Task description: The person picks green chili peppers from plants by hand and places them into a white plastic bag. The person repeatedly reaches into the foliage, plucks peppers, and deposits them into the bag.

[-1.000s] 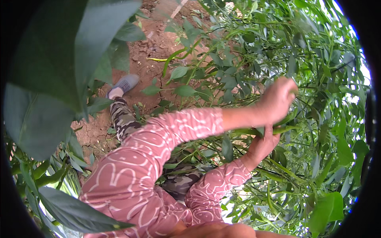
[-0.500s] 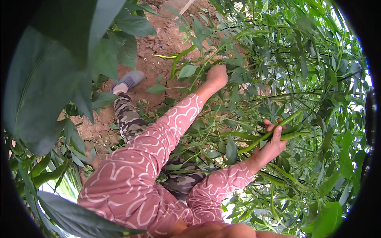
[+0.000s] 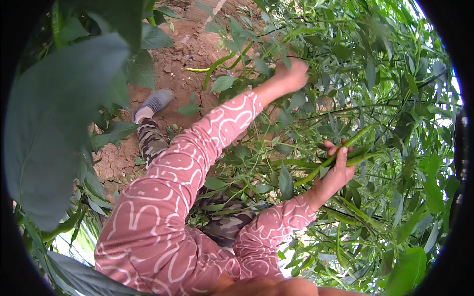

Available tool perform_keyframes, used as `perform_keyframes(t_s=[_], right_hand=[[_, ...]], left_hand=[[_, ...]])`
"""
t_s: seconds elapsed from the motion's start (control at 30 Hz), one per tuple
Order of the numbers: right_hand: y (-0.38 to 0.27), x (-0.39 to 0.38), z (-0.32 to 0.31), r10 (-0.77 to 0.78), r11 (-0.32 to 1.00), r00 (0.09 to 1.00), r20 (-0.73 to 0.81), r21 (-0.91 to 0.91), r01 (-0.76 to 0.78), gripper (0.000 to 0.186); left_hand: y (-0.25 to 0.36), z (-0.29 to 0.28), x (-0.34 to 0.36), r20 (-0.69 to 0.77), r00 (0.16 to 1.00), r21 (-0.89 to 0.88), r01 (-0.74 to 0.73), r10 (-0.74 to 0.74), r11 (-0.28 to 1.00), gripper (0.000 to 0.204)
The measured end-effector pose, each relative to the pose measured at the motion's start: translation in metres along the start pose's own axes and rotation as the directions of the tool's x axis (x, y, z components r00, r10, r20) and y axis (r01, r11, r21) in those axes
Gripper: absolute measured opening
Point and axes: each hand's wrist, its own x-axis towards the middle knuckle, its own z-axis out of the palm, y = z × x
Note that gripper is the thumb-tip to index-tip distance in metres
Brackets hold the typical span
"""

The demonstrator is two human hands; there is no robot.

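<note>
My right hand (image 3: 337,173) is closed round several long green chili peppers (image 3: 359,135), which stick out on both sides of the fist. One leaf hangs beside them. Farther forward and to the left, my left hand (image 3: 291,75) is among the leaves of a pepper plant (image 3: 316,106), back of the hand up. Its fingers curl down and are partly hidden and slightly blurred; what they hold, if anything, cannot be made out. Left of that hand, a curved green chili pepper (image 3: 213,69) hangs from the plant.
Large leaves (image 3: 64,123) fill the left side close to the view. A path of cracked reddish soil (image 3: 185,47) runs between the plants, with a thin yellow-green pepper (image 3: 196,69) over it. My grey shoe (image 3: 159,100) stands on this soil. Dense pepper foliage (image 3: 395,197) covers the right.
My left hand has moved to the right and slightly forward through the leaves. The right hand stays nearly in place with the chili peppers. The near leaves at left have shifted.
</note>
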Motion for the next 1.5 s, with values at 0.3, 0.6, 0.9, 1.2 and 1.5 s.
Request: perform_keyframes(t_s=[0.3,0.6,0.9,1.2,1.5], right_hand=[[0.001,-0.005,-0.007,-0.011,0.997,1.0,-0.007,0.074,0.011,0.018],[0.0,-0.011,-0.01,-0.068,0.998,0.996,-0.056,-0.005,0.068,0.025],[-0.008,-0.012,-0.002,-0.06,0.992,0.998,0.028,0.116,0.057,0.016],[-0.01,-0.013,-0.003,-0.051,0.994,0.999,0.001,0.095,0.051,0.02],[-0.009,-0.011,-0.006,-0.05,0.995,0.997,-0.056,0.082,0.055,0.017]], left_hand=[[0.136,-0.13,-0.029,-0.537,0.796,-0.526,-0.574,0.277,0.628,0.014],[0.152,-0.061,-0.079,-0.116,0.989,-0.989,-0.124,-0.09,-0.08,0.014],[-0.06,0.014,-0.004,0.178,0.914,-0.191,0.395,-0.365,0.898,0.02],[-0.064,0.0,0.032,0.206,0.965,-0.113,-0.138,0.16,0.984,0.023],[0.001,-0.075,-0.004,0.143,0.985,0.018,-0.104,0.101,0.994,0.016]])
